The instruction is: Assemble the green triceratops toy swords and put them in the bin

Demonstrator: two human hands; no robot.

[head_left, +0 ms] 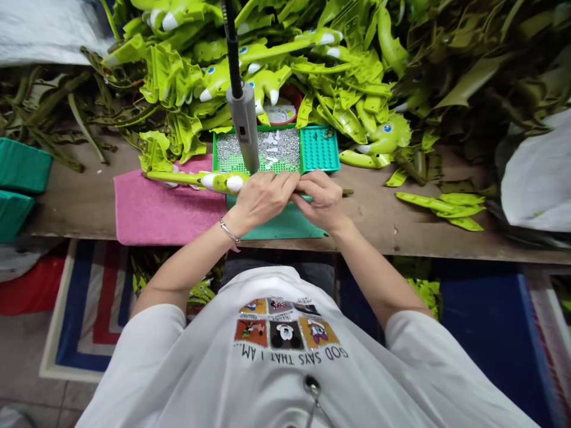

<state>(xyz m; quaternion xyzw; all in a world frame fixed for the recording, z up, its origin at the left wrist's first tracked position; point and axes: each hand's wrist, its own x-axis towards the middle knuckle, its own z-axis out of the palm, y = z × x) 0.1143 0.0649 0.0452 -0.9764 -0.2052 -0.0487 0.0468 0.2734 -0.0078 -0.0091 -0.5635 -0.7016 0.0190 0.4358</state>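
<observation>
My left hand (263, 196) and my right hand (323, 199) meet over a teal mat (285, 227) at the bench's front edge. Both hands are closed on a long green plastic toy part (196, 178) with a white tip, which stretches left over a pink cloth (156, 211). Its right end pokes out past my right hand. A grey electric screwdriver (244, 122) hangs on a black cable just above and behind my left hand. Behind it sits a green tray of small silver screws (279, 148).
A big heap of green toy shells (276, 65) with white claws fills the back of the wooden bench (379, 223). A teal perforated tray (319, 148) sits beside the screws. Loose green pieces (446, 205) lie right. Teal boxes (22, 166) stand left, a white bag (539, 178) right.
</observation>
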